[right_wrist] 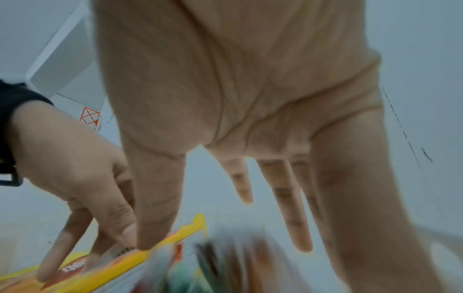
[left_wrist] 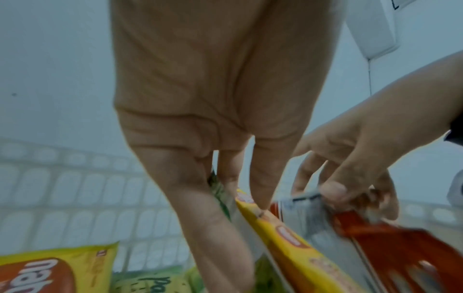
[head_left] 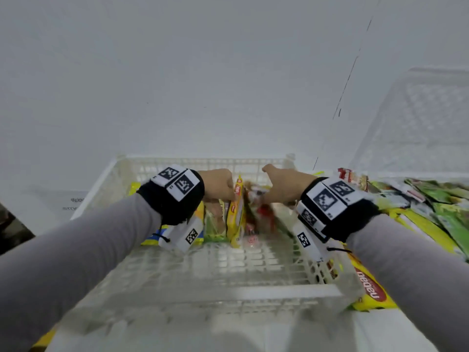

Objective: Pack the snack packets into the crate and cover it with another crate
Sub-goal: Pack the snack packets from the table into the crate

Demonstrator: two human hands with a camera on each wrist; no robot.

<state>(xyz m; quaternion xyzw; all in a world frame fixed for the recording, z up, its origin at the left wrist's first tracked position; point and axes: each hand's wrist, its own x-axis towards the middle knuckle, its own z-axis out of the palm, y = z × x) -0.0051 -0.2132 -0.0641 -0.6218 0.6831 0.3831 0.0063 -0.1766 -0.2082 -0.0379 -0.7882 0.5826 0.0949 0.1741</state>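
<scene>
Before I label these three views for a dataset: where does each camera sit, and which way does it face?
Head: worn on the head, looking forward and down into the white crate; both grey sleeves and both hands show.
Left wrist: under the left wrist, looking along the left hand at a yellow packet; the right hand shows too.
Right wrist: under the right wrist, looking along the right hand at blurred packets; the left hand shows at the left.
Shared: all three show both hands and the yellow packet.

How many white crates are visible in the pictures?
2. One crate stands directly in front of the person, with snack packets standing in it. The second crate is at the far right, behind the loose packets. More crates could be out of view.
</scene>
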